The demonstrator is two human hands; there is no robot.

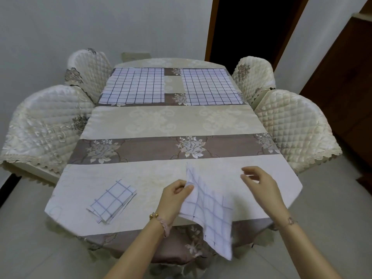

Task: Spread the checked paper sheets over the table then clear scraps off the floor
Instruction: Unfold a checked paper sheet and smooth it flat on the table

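Observation:
My left hand [174, 195] pinches the top corner of a partly unfolded checked paper sheet [211, 214], which hangs down past the table's near edge. My right hand [259, 183] hovers just right of the sheet with fingers loosely curled, holding nothing. A folded stack of checked sheets [112, 201] lies on the table [161, 121] to the left. Two checked sheets lie flat at the far end, one on the left [133, 86] and one on the right [211, 87].
Four quilted cream chairs flank the table: two on the left [44, 125] [88, 67], two on the right [291, 125] [253, 73]. A dark doorway [253, 27] opens at the back right. A brown cabinet [346, 93] stands on the right. Pale floor tiles [30, 238] surround the table.

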